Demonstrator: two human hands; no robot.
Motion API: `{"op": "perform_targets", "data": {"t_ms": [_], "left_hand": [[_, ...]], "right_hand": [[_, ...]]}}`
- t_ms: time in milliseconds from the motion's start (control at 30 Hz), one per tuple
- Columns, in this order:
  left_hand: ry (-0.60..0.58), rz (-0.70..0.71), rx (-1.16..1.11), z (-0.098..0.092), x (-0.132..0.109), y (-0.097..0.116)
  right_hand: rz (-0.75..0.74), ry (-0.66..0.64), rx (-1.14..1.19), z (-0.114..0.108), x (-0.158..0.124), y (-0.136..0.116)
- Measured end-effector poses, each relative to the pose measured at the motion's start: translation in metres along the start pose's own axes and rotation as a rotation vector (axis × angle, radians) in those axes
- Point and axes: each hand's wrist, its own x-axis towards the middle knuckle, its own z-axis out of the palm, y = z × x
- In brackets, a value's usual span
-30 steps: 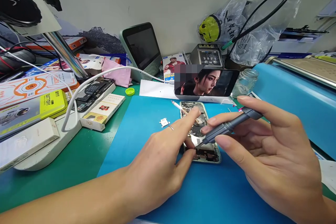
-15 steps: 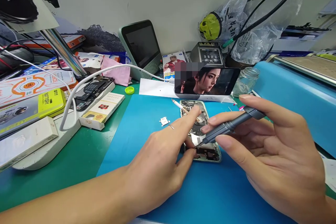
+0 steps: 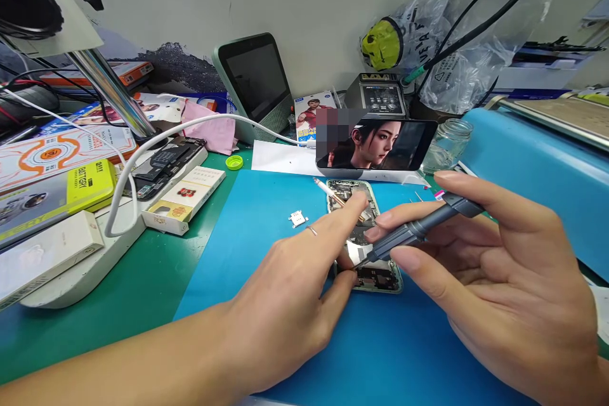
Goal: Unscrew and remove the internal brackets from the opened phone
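An opened phone body point(image 3: 380, 279) lies on the blue mat point(image 3: 257, 203), its inner parts exposed. My left hand point(image 3: 304, 279) rests over its left side, closed on the phone's edge with thumb and fingers, the index finger stretched toward the upper part. In my right hand point(image 3: 495, 273) is a dark grey screwdriver point(image 3: 409, 233), held between thumb and fingers, its tip pointing down-left into the phone beside my left thumb. A white and copper pen-like tool point(image 3: 328, 190) lies across the phone's top left. Left of it sits a small metal plate point(image 3: 298, 219).
A propped phone showing a video point(image 3: 380, 146) stands behind the mat, with a white cable point(image 3: 190, 120) running to it. Boxes point(image 3: 185, 200) and another opened phone point(image 3: 164, 165) are at left. A glass jar point(image 3: 450, 143) stands at right.
The view has shifted very slightly. Both hands and the screwdriver keep nearly the same pose over the phone.
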Motion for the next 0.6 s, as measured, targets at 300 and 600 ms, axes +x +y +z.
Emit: {"op": "perform_targets", "data": {"t_ms": [300,600], "left_hand": [[-0.002,-0.018,-0.024,0.0002,0.0011,-0.0006],[0.003,-0.013,-0.001,-0.0011,0.0030,0.0012]], "right_hand": [[-0.023,-0.004,0.009,-0.0014,-0.0014,0.0018],[-0.045,0.006,0.010,-0.0029,-0.0006,0.0013]]}}
